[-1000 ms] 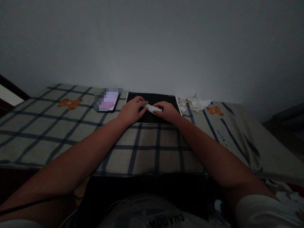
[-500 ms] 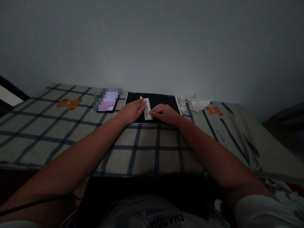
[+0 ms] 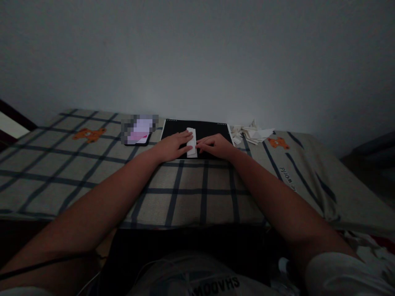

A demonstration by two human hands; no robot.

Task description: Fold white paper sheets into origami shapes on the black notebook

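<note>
A narrow strip of folded white paper (image 3: pixel 191 142) lies lengthwise on a black sheet or board (image 3: pixel 212 128) with pale edges. My left hand (image 3: pixel 173 146) rests flat at the strip's left side, fingers spread, with fingertips and thumb on the paper. From the other side, my right hand (image 3: pixel 216 146) reaches the strip's right edge. Its index finger and thumb point towards the paper with a small gap between them, and the other fingers are bent. Whether the fingertips press on the edge is hard to tell in the dim light.
A checked cloth (image 3: pixel 188 205) covers the table. Left of the board lies a phone (image 3: pixel 140 131), its screen partly blurred out. To the right, a pile of folded white paper pieces (image 3: pixel 254 133) sits near the grey wall (image 3: pixel 197 61).
The paper strip now looks narrower and straighter, and the pointed corner at its top left no longer shows. My left fingers have spread and the thumb has moved onto the paper; my right fingers have loosened.
</note>
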